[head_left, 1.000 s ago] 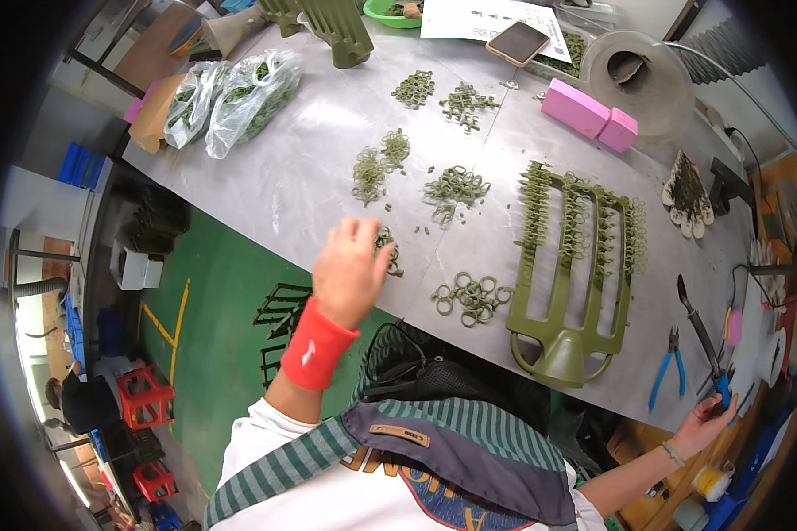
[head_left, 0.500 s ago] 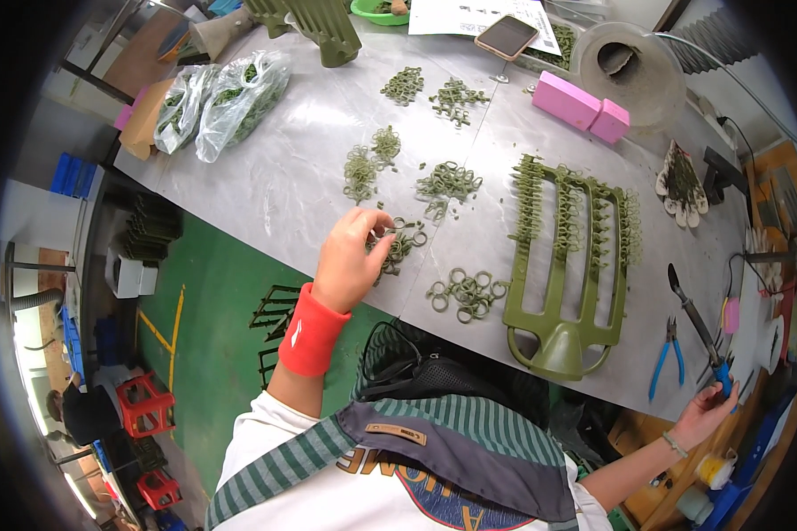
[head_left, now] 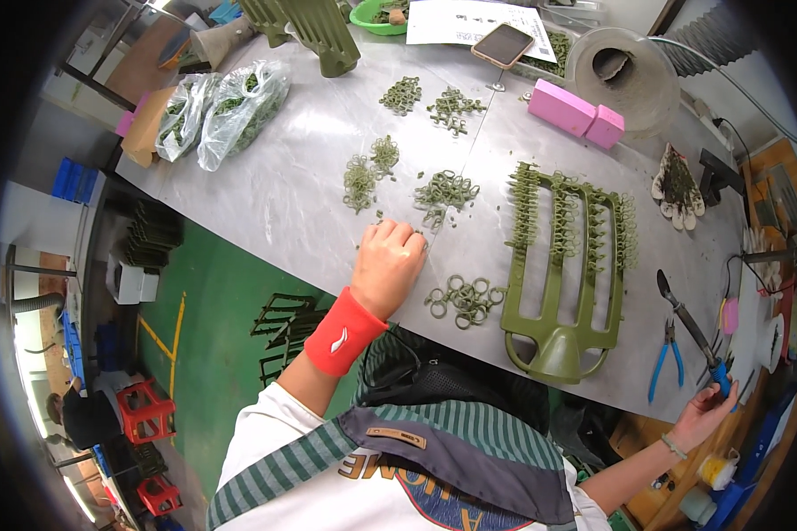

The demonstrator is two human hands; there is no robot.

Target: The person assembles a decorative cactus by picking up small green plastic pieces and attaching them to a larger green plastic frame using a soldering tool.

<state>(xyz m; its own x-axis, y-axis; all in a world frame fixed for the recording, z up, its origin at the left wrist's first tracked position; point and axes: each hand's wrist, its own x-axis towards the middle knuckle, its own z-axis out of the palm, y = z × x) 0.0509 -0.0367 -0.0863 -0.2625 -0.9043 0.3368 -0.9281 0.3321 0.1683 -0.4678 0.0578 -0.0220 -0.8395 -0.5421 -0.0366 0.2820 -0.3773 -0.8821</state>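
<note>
My left hand [head_left: 388, 265], with a red wristband [head_left: 345, 336] behind it, is back-up on the grey metal table with its fingers curled down over a cluster of small green plastic rings. The hand covers most of that cluster, and what its fingertips hold is hidden. At the far right, the fingers of my right hand [head_left: 707, 414] are closed round the blue handle of a long dark tool [head_left: 695, 332]. Beside it lie blue-handled pliers [head_left: 667, 363]. Larger green rings [head_left: 465, 301] sit just right of my left hand; more small green parts [head_left: 445, 193] are beyond it.
A green moulded frame [head_left: 562, 327] carries rows of rings on its bars. Pink blocks [head_left: 576, 113], a phone [head_left: 502, 46] and a grey funnel [head_left: 629, 84] stand farther back. Filled plastic bags [head_left: 239, 115] lie at the far left. The table's near edge [head_left: 230, 232] runs beside my left arm.
My left hand has turned from a side-on pinch to back-up, shifting right and slightly nearer, and now covers the rings. My right hand has stayed on the tool.
</note>
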